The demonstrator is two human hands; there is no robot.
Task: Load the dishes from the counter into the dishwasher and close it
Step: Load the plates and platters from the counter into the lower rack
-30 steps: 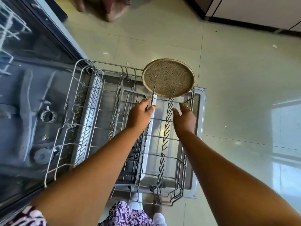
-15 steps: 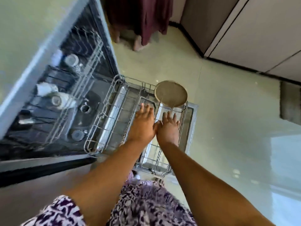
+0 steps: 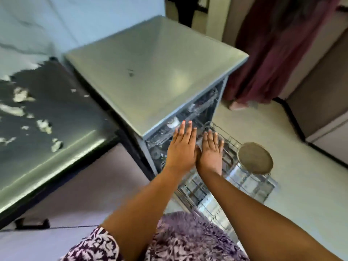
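**dishfan22:** ok, head view, what are the hands doing? Is either one holding anything?

**rackwatcher:** nope. The left hand (image 3: 180, 147) and right hand (image 3: 211, 153) are both flat, palms down, fingers straight and together. They sit side by side with their inner edges touching, and there's nothing in either one. They're out in front of the dishwasher (image 3: 154, 72), level with its front opening and above the near part of the lower rack (image 3: 250, 187).

**dishfan22:** and the plate?

**rackwatcher:** the speckled brownish plate (image 3: 255, 158) is in the lower rack, standing on edge between the wires. It's out at the rack's far end, to the right of the right hand and not touching it. The rack is pulled all the way out over the pale floor (image 3: 305, 204).

**dishfan22:** anything loaded inside?

**rackwatcher:** there's a white item (image 3: 172, 123) up in the upper level, just past the left fingertips. It's too blurry to say what it is.

**dishfan22:** surroundings?

**rackwatcher:** the dishwasher has a grey flat top, and a dark glossy counter (image 3: 49, 117) with pale glare patches runs off to its left. A maroon curtain (image 3: 278, 44) hangs behind it, reaching down to the floor. At the bottom edge you can see a purple-and-white patterned sleeve (image 3: 94, 245) on the left arm.
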